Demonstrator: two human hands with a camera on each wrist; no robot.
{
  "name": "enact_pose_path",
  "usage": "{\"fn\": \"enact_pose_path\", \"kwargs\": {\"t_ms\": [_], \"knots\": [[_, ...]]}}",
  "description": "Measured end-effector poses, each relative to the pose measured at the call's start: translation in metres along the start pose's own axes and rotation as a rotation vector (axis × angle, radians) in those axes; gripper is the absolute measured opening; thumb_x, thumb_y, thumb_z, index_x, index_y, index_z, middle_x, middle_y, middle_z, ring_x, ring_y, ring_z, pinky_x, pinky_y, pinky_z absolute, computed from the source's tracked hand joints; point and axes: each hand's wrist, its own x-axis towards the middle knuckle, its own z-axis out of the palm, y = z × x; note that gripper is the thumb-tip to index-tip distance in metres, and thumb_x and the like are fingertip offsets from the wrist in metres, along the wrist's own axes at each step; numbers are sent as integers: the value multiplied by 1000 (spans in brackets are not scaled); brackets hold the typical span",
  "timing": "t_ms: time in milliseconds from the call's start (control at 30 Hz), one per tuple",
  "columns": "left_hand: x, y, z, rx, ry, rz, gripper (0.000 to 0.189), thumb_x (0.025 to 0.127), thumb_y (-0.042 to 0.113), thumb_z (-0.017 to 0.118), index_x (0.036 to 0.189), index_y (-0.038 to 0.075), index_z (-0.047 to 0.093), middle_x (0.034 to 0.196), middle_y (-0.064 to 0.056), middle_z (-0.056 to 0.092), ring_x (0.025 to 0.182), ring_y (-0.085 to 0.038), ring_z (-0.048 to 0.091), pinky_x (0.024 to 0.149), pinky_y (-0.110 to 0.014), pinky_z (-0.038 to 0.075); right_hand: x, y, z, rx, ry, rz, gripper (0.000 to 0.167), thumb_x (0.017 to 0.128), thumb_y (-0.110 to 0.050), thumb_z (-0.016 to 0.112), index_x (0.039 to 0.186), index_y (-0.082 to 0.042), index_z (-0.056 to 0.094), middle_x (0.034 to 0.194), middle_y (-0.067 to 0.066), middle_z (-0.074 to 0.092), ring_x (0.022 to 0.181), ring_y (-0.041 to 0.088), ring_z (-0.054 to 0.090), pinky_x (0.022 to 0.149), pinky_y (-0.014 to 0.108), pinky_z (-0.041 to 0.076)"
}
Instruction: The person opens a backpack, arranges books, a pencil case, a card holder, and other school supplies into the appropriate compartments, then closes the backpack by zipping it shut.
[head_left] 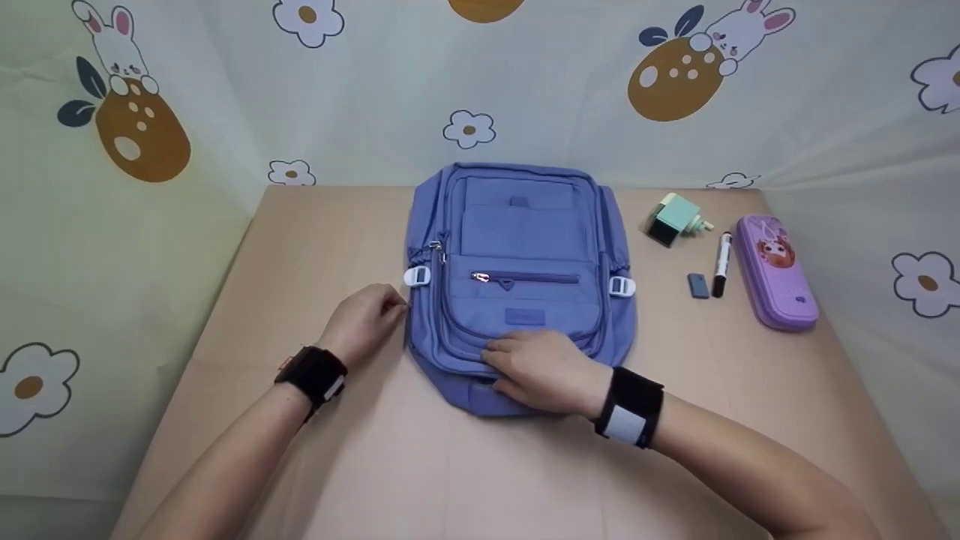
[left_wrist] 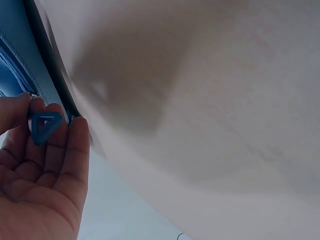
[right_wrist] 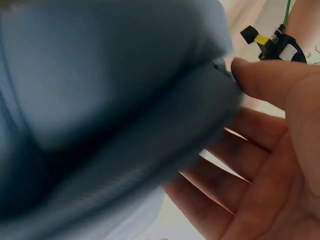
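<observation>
One left hand [head_left: 365, 321], one right hand [head_left: 546, 370] — two wristbands [head_left: 639, 391] just behind them. Under the right hand, one backpack [head_left: 529, 232] with two buckles [head_left: 418, 277]; beyond that hand — one pencil case [head_left: 776, 274], one marker [head_left: 722, 264], one small block [head_left: 697, 286], one green gadget [head_left: 677, 214].

Blue bag [right_wrist: 115, 95], blurry, is filling left and centre, dark fold running diagonally across. Right hand [right_wrist: 275, 180] is showing its palm at right, pinching the bag's edge: thumb [right_wrist: 265, 77] touching near side, fingers [right_wrist: 260, 127] going behind, tips hiding. Black device [right_wrist: 275, 47] with yellow patch [right_wrist: 261, 39], green cable [right_wrist: 287, 11] is showing upper right.
</observation>
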Motion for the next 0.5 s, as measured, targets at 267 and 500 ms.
{"fn": "enact_pose_path", "kwargs": {"t_ms": [267,500], "knots": [[-3,2,-3,29,-1,25,7,98,12,68,99,7,72,98,-8,70,92,-27,66,84,-45,53,-2,1,12,28,87,30,30,96,-24,72,123,-11,74,119,4,74,109,24,70,84,41,59],[-13,7,-7,60,-28,45,8,98,12,66,98,7,73,95,-7,70,90,-26,67,83,-44,53,2,3,20,51,135,43,19,100,-19,65,115,-14,76,106,0,77,93,20,74,70,39,60]]}}
